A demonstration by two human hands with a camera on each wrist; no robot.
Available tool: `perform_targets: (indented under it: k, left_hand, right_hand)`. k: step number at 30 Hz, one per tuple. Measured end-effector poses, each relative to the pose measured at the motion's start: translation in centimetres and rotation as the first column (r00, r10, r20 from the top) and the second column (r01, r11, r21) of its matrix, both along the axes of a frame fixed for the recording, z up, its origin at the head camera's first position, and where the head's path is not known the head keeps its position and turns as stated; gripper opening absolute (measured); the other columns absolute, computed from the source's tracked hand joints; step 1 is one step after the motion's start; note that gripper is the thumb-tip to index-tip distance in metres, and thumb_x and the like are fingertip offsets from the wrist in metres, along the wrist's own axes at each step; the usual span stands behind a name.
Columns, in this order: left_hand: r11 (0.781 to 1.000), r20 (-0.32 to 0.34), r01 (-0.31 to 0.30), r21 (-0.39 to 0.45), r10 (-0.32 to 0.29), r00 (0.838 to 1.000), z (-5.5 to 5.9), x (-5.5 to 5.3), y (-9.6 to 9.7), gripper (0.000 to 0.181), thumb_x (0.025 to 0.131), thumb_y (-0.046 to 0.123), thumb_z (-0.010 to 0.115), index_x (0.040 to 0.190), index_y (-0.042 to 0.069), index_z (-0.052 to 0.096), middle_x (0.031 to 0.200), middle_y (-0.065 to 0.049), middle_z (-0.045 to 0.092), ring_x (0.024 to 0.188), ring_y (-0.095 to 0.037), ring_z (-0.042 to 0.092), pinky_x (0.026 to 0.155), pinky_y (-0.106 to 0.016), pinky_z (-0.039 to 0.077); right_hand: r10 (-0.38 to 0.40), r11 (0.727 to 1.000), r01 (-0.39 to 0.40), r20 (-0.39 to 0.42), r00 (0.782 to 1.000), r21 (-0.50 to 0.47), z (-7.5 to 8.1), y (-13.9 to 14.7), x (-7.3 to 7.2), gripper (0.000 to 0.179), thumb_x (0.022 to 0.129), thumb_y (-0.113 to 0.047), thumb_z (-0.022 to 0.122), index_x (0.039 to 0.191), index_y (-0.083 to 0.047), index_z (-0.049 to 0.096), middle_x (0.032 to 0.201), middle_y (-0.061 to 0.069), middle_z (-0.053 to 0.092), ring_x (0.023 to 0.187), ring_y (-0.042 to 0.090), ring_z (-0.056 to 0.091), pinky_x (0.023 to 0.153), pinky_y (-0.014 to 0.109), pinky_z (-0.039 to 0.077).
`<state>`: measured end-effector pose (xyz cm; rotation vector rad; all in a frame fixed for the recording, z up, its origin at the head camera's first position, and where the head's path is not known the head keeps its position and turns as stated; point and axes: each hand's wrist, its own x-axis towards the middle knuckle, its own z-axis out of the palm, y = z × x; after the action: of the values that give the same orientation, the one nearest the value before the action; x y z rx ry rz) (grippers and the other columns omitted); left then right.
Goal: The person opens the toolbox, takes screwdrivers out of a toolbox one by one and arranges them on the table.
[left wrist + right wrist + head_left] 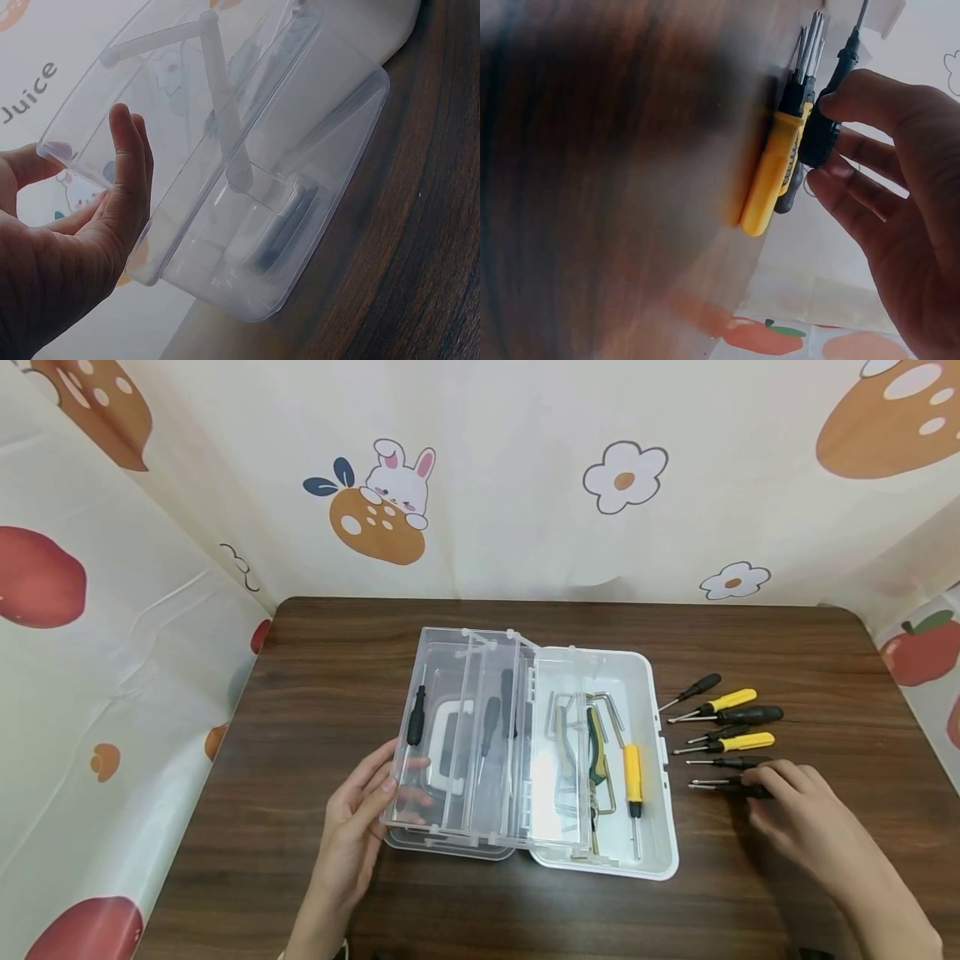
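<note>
In the head view my left hand (358,817) grips the near left corner of a clear plastic tray (442,647), thumb on top and fingers showing through from below. The tray is raised on hinged arms over the opened clear lid (356,142) of a white toolbox (651,693). A black screwdriver (416,718) lies in the tray. At the right, my right hand (798,806) pinches the black handle of a screwdriver (823,133) between thumb and fingers, at the near end of a row of screwdrivers.
Several black and yellow screwdrivers (746,741) lie side by side right of the toolbox. Inside the box are a yellow screwdriver (633,772), green-handled pliers (596,743) and bent hex keys (612,717). A white rectangular object (437,747) shows through the tray. Patterned sheeting (517,527) surrounds the table.
</note>
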<state>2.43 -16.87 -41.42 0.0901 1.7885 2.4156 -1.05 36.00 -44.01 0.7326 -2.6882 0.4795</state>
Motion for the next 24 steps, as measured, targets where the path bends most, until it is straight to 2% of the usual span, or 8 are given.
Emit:
perform_targets:
  k: [5, 15, 24]
  left_hand:
    - [1.0, 0.016, -0.003, -0.009, 0.003, 1.0, 0.1, 0.0, 0.1, 0.047, 0.111, 0.006, 0.04, 0.158, 0.0, 0.037, 0.133, -0.008, 0.069, 0.094, -0.016, 0.076, 0.075, -0.04, 0.067]
    - [0.999, 0.022, -0.026, -0.036, 0.027, 0.999, 0.1, 0.0, 0.3, 0.047, 0.111, 0.005, 0.042, 0.157, 0.001, 0.038, 0.133, -0.009, 0.07, 0.093, -0.019, 0.076, 0.074, -0.04, 0.067]
    - [0.999, 0.044, -0.033, -0.034, 0.035, 0.998, 0.3, 0.1, 0.2, 0.047, 0.111, 0.005, 0.043, 0.158, 0.002, 0.038, 0.133, -0.008, 0.07, 0.093, -0.019, 0.076, 0.074, -0.04, 0.067]
  right_hand:
    - [0.003, 1.0, -0.003, 0.007, 1.0, 0.005, -0.6, 0.4, 0.2, 0.071, 0.104, -0.063, 0.024, 0.097, -0.007, 0.067, 0.092, 0.003, 0.064, 0.086, 0.025, 0.051, 0.079, 0.033, 0.038]
    - [-0.002, 1.0, 0.002, 0.005, 1.0, 0.014, -1.3, 0.6, 0.4, 0.071, 0.104, -0.061, 0.021, 0.096, -0.006, 0.066, 0.091, 0.005, 0.065, 0.083, 0.031, 0.055, 0.08, 0.034, 0.039]
    - [-0.011, 1.0, 0.011, -0.007, 1.0, 0.012, -1.4, 0.2, 0.2, 0.073, 0.106, -0.061, 0.02, 0.095, -0.007, 0.067, 0.091, 0.007, 0.066, 0.084, 0.032, 0.056, 0.082, 0.035, 0.039]
